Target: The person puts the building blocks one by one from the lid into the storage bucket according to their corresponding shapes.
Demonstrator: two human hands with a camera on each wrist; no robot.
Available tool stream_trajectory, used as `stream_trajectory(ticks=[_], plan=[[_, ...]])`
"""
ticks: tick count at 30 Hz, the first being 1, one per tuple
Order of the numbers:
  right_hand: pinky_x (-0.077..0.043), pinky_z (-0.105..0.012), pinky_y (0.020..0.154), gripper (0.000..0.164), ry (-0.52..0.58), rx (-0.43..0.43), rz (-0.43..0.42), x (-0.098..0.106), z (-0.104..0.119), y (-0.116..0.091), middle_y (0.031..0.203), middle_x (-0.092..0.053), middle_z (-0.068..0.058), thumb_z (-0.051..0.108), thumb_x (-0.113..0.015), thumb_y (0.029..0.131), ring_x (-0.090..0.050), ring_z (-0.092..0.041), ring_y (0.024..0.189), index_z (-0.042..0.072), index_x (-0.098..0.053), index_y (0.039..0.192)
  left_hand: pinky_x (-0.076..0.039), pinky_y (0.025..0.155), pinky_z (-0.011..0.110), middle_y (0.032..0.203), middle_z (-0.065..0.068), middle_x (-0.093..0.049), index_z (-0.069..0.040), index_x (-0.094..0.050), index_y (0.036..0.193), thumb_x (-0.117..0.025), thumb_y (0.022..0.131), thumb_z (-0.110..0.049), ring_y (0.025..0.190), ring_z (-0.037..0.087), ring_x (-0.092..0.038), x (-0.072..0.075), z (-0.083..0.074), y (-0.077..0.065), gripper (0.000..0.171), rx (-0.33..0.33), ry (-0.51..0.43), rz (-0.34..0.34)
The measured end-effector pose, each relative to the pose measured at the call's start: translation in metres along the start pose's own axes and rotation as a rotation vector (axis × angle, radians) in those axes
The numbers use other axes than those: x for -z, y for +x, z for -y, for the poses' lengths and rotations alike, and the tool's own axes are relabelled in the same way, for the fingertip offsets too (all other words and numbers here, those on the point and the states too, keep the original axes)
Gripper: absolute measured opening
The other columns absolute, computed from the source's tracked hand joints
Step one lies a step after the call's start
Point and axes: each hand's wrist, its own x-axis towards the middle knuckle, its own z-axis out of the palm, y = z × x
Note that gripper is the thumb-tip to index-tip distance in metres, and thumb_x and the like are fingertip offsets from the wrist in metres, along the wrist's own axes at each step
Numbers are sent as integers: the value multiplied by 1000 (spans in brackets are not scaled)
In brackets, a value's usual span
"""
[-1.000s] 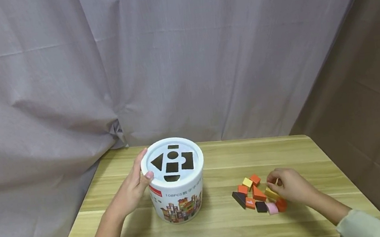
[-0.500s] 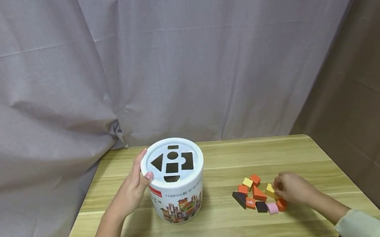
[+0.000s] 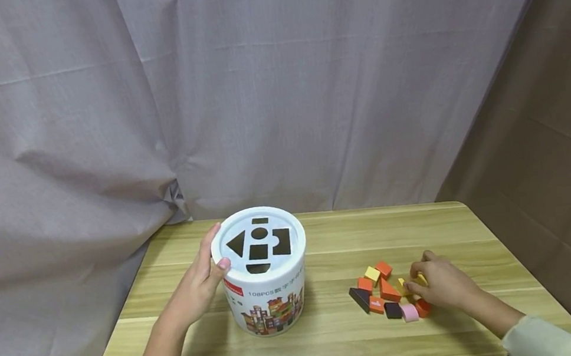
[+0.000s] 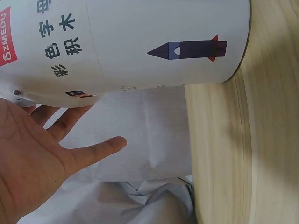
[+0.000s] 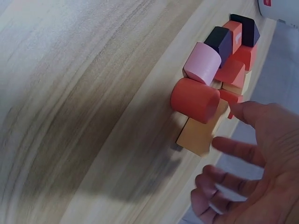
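A white bucket (image 3: 266,305) of toy blocks stands upright on the table, its lid (image 3: 284,263) cut with shaped holes. My left hand (image 3: 195,293) grips its left rim, thumb on the lid's edge and fingers behind; in the left wrist view one finger of the left hand (image 4: 42,158) sticks out free. My right hand (image 3: 445,283) is over the right end of a group of blocks. In the right wrist view, thumb and forefinger of the right hand (image 5: 275,163) are spread beside a yellow notched block (image 5: 196,135), which lies on the table. Contact is unclear.
Beside the yellow block lie an orange cylinder (image 5: 191,99), a pink rounded block (image 5: 202,64) and a black block (image 3: 393,310). Orange triangle (image 3: 388,290), dark wedge (image 3: 360,299) and yellow cube (image 3: 372,275) are further left. A grey curtain (image 3: 275,96) hangs behind the table (image 3: 333,350).
My right hand has shifted slightly around the yellow block, its fingers now spread wider over it. The left hand and the bucket have stayed put.
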Motion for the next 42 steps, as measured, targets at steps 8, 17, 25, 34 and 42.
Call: stream_trajectory(ticks=[8, 17, 25, 34, 42], plan=[[-44, -34, 62, 35, 35, -83, 46, -4, 0, 1, 93, -64, -10, 38, -84, 97, -51, -19, 73, 5, -76, 106, -32, 128, 76, 180, 22, -31, -31, -12, 179, -50, 118, -40, 162, 49, -38, -1, 0, -1, 72, 0, -8, 0], [-40, -32, 59, 45, 61, -92, 33, -5, 2, -2, 100, -67, -14, 34, -90, 90, -51, -19, 73, 0, -74, 114, -32, 127, 76, 180, 22, -31, -34, -11, 179, -50, 118, -40, 162, 49, -38, -2, -1, -3, 72, 10, -8, 4], [-40, -31, 56, 58, 82, -90, -10, 0, 3, -2, 100, -66, -14, 30, -92, 85, -51, -19, 71, -2, -69, 128, -32, 127, 76, 179, 23, -32, -32, -11, 179, -50, 118, -38, 161, 49, -39, -3, -1, -5, 72, 3, -14, 3], [-48, -36, 62, 59, 82, -47, -53, 19, 12, -5, 101, -69, -13, 25, -95, 82, -58, -20, 77, 1, -68, 129, -32, 128, 76, 180, 23, -31, -31, -11, 179, -50, 118, -37, 162, 49, -38, -3, -1, -6, 73, 9, -11, 5], [-65, -60, 81, 60, 122, 13, -159, 35, 19, 0, 111, -74, -21, 22, -98, 79, -76, -44, 102, 2, -69, 128, -31, 128, 76, 181, 22, -29, -32, -10, 179, -48, 119, -40, 163, 49, -36, 0, -1, 0, 72, -2, -4, 8]])
